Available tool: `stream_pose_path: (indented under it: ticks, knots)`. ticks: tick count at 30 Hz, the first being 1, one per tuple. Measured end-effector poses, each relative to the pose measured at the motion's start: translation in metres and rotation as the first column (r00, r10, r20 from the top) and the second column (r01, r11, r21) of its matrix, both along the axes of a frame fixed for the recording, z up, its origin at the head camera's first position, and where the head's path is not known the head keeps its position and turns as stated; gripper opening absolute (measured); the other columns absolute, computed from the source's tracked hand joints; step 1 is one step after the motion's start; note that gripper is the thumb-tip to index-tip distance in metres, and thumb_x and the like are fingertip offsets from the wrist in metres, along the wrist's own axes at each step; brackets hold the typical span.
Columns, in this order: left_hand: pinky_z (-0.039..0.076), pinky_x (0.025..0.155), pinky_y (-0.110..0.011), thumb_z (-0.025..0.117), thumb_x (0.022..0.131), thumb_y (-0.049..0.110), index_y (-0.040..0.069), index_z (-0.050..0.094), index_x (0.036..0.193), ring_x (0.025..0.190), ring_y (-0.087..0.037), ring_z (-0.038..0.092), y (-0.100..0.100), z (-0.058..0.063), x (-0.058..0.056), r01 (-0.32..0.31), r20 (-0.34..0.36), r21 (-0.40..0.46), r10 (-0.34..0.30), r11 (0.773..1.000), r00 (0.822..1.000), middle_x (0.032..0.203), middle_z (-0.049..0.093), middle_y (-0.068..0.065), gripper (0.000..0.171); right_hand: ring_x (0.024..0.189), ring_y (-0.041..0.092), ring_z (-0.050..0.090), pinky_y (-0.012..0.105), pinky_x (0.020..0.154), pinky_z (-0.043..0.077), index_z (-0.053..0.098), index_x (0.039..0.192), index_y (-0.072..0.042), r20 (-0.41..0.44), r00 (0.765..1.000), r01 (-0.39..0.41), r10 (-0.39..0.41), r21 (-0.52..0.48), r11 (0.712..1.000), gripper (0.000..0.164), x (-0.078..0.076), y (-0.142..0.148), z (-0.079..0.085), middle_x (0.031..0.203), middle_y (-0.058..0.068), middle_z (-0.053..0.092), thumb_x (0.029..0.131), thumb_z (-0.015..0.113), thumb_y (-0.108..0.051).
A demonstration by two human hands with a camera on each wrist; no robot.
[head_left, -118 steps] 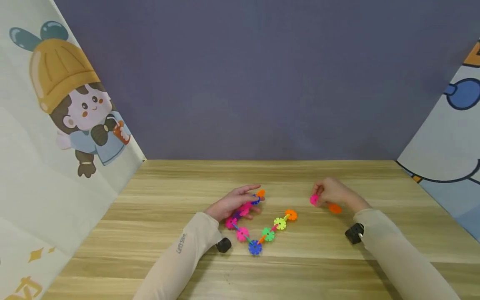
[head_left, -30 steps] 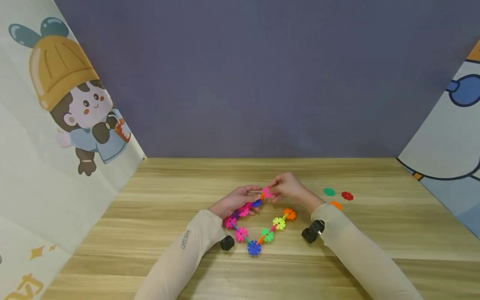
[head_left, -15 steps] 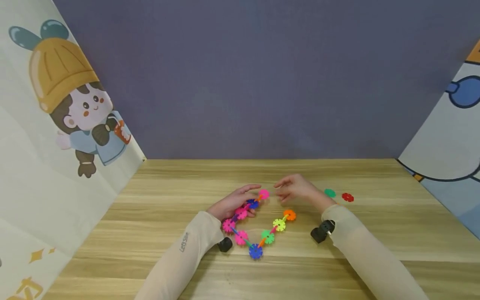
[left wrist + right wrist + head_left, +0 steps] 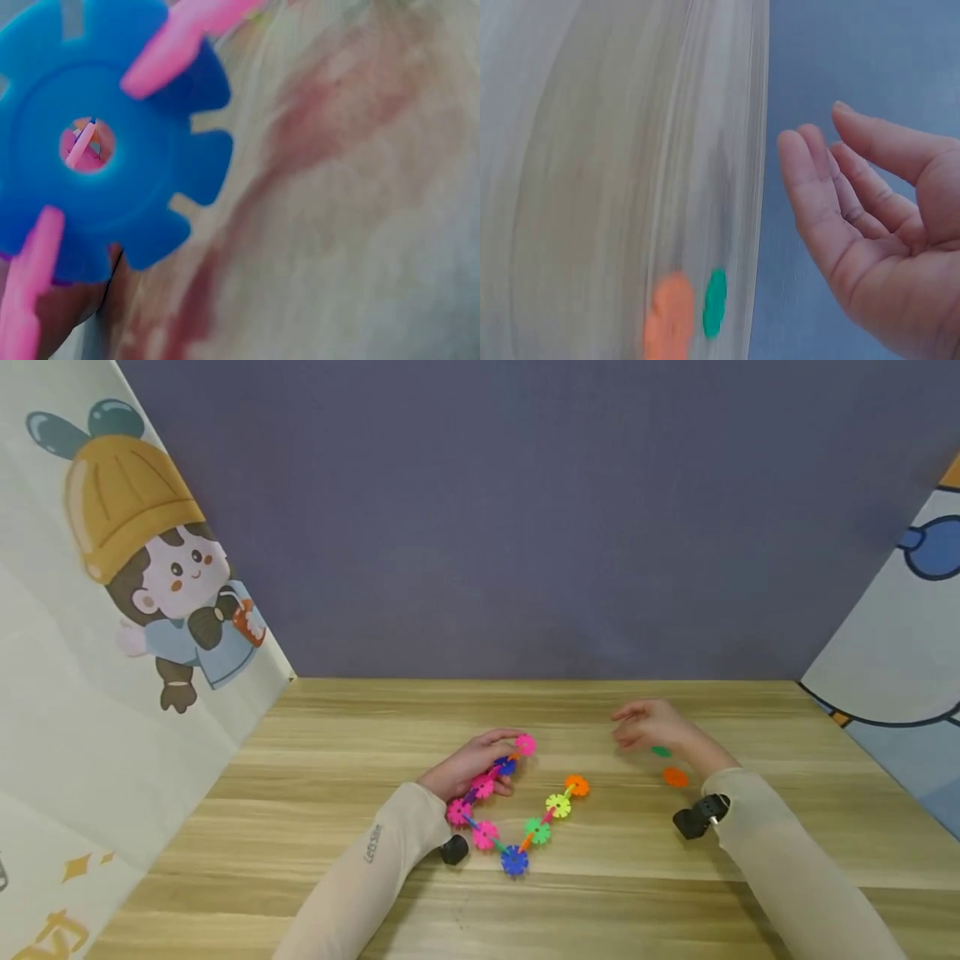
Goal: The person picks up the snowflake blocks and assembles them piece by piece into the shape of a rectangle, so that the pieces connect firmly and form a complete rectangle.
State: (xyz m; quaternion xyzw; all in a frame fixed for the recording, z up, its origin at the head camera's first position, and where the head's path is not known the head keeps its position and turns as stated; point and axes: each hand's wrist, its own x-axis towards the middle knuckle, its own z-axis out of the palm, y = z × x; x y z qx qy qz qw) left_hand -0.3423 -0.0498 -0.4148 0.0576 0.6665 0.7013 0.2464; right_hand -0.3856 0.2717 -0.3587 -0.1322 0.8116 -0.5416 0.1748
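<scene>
A chain of colourful notched plastic discs (image 4: 514,860), slotted together edge to edge, lies in a bent U shape on the table. My left hand (image 4: 471,764) holds its left arm, fingers around the chain near a blue disc (image 4: 135,161), which looms large in the left wrist view. A pink disc (image 4: 526,744) tops that arm, just past the fingertips; an orange disc (image 4: 577,786) ends the other. My right hand (image 4: 651,725) is raised at the right, holding nothing, its fingers loosely bent in the right wrist view. Below it are a loose green disc (image 4: 715,303) and a loose orange disc (image 4: 669,319).
The wooden table (image 4: 360,718) runs back to a dark blue-grey wall panel (image 4: 480,527). Cartoon-printed panels stand at left and right. A black wrist camera (image 4: 453,850) sits by the left sleeve, another (image 4: 701,816) by the right.
Earlier my right hand carried a pink disc from the right and joined it to the chain's left end. It has since let go and moved back right. The left hand has stayed at the chain.
</scene>
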Motion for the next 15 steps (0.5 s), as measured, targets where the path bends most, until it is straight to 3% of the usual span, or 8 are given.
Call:
stream_pose_path:
  ticks: [6,11,15]
  knots:
    - [0.062,0.063,-0.035,0.066,0.097,0.03,0.018,0.05,0.146,0.059,-0.02,0.064,0.001,-0.003,0.001,0.003,-0.005,-0.017,-0.003,1.0,1.0,0.124,0.058,-0.017,0.052,0.09,0.033,0.07,0.044,0.081,0.06,0.044,0.131,0.023,-0.033,0.999,0.031,-0.028,0.106,0.994,0.052,0.003,0.023,0.001,0.106,0.026,0.067,0.087,0.066,0.006]
    - [0.062,0.065,-0.035,0.065,0.098,0.027,0.017,0.05,0.146,0.062,-0.02,0.065,0.002,-0.004,0.002,0.01,-0.007,0.005,-0.01,1.0,1.0,0.127,0.058,-0.017,0.052,0.083,0.024,0.07,0.039,0.076,0.061,0.047,0.127,0.024,-0.074,0.997,0.05,-0.039,0.167,0.985,0.052,0.004,0.037,-0.001,0.103,0.029,0.067,0.084,0.069,0.006]
    - [0.062,0.066,-0.035,0.066,0.097,0.027,0.017,0.051,0.145,0.062,-0.019,0.064,0.002,-0.004,0.003,0.007,-0.004,0.004,-0.007,1.0,1.0,0.127,0.058,-0.016,0.052,0.083,0.024,0.07,0.037,0.074,0.061,0.046,0.127,0.025,-0.057,0.998,0.048,-0.038,0.187,0.981,0.052,0.007,0.047,-0.004,0.103,0.03,0.067,0.085,0.07,0.005]
